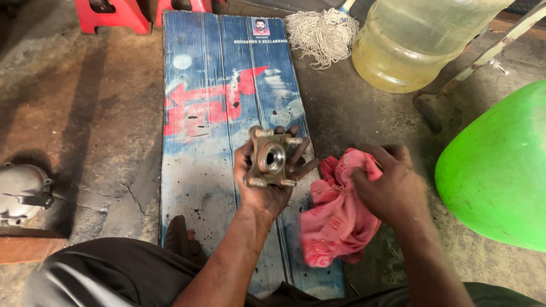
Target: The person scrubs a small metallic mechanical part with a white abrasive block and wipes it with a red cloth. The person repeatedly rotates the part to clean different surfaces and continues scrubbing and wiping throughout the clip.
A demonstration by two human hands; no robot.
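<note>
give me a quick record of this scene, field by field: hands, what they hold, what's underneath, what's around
left hand: grips a metal wheel hub with four studs, bore facing up
right hand: clutches a pink rag beside the hub
surface: blue and red printed corrugated sheet on a stained concrete floor
behind: white mop head, yellowish plastic jug, red stools
right edge: bright green rounded object
left edge: grey metal part

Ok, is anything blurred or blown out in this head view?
Head view: the right hand and pink cloth rag are motion-smeared; the left hand and square metal wheel hub stay sharp; daylight is soft, with no glare.
</note>
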